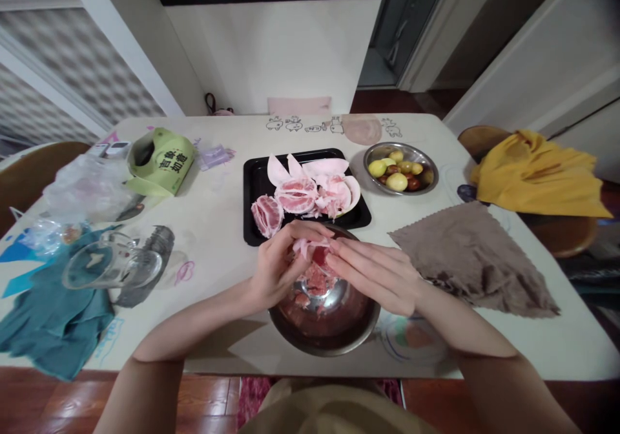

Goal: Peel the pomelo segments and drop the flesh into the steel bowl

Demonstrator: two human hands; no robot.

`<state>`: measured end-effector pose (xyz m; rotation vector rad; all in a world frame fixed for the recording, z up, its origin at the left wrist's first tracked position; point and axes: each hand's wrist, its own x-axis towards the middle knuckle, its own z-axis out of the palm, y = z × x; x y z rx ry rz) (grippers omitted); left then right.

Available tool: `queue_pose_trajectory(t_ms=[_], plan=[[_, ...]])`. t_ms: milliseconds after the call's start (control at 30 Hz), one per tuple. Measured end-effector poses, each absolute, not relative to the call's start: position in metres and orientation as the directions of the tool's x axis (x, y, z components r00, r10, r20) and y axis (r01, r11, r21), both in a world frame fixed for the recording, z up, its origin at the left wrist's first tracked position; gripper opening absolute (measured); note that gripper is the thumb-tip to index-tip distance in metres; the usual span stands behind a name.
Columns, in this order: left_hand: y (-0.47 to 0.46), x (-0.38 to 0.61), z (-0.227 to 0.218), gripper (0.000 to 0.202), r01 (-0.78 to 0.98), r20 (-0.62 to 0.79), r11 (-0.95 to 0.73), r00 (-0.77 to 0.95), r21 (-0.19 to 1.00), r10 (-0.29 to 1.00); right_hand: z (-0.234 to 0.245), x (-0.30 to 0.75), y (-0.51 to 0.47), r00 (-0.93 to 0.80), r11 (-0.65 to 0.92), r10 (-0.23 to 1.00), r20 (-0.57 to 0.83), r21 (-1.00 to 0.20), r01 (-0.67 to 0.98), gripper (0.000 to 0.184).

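Observation:
Over a steel bowl (329,340) at the near side of the table, both my hands are closed around a piece of pink pomelo (317,256) with pale membrane on it. My left hand (281,259) grips it from the left, fingers curled over the top. From the right, my right hand (380,272) presses its fingertips against the same piece, hiding part of it. Bits of pink pulp (317,282) lie in the bowl below. Just beyond, a black tray (252,182) holds pomelo segments (296,195) and thick pale peel (325,168).
A steel bowl of small yellow and brown fruits (397,182) stands behind on the right. Right are a brown cloth (469,253) and a yellow cloth (533,169) over a chair. Left are a glass pitcher (111,263), a teal cloth (62,321), a green bag (165,163) and clear plastic bags (87,185).

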<state>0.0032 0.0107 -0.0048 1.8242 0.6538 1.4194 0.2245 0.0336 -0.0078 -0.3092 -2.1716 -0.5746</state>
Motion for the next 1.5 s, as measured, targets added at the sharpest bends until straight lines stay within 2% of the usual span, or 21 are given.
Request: queue_pose_trajectory(t_ms=[100,200,300,400,500,567,733,833,933,1200,1400,1500], plan=[[0.011,0.003,-0.004,0.014,-0.034,0.55,-0.561,0.254,0.827,0.796,-0.004,0.224,0.034,-0.599,0.892,0.007,0.801,0.266,0.366,0.028],[0.012,0.002,-0.003,0.014,0.022,0.535,-0.555,0.235,0.832,0.811,-0.001,0.22,0.034,-0.593,0.906,0.123,0.795,0.154,0.394,0.026],[0.015,0.0,-0.001,0.017,0.141,0.581,-0.618,0.231,0.773,0.78,0.002,0.213,0.031,-0.553,0.883,0.26,0.792,0.036,0.468,0.029],[0.017,-0.002,0.001,0.023,0.211,0.62,-0.672,0.264,0.71,0.738,0.005,0.208,0.027,-0.538,0.87,0.304,0.786,0.002,0.494,0.037],[0.018,-0.003,0.002,0.028,0.225,0.646,-0.709,0.296,0.668,0.703,0.008,0.208,0.022,-0.555,0.863,0.334,0.761,-0.011,0.505,0.033],[0.018,-0.003,0.002,0.03,0.231,0.672,-0.735,0.299,0.638,0.677,0.009,0.208,0.02,-0.564,0.86,0.317,0.762,0.019,0.509,0.029],[0.014,-0.004,0.001,0.033,0.174,0.721,-0.776,0.293,0.606,0.628,0.0,0.21,0.022,-0.549,0.879,0.125,0.827,0.164,0.447,0.025],[0.012,-0.004,0.002,0.031,0.137,0.703,-0.752,0.28,0.644,0.653,-0.005,0.212,0.023,-0.548,0.871,0.116,0.828,0.18,0.456,0.026],[0.01,-0.004,0.004,0.025,0.15,0.647,-0.692,0.26,0.706,0.717,-0.007,0.214,0.021,-0.572,0.867,0.159,0.805,0.164,0.471,0.027],[0.015,-0.007,0.004,0.01,0.117,0.412,-0.445,0.224,0.888,0.883,0.002,0.216,0.012,-0.608,0.89,0.346,0.714,-0.044,0.455,0.034],[0.026,-0.008,0.008,0.012,0.015,0.317,-0.329,0.23,0.944,0.92,0.003,0.221,0.019,-0.66,0.913,0.356,0.662,-0.093,0.398,0.031],[0.033,-0.01,0.01,0.014,-0.01,0.305,-0.315,0.283,0.949,0.909,0.0,0.215,0.032,-0.587,0.94,0.307,0.749,-0.141,0.311,0.029]])
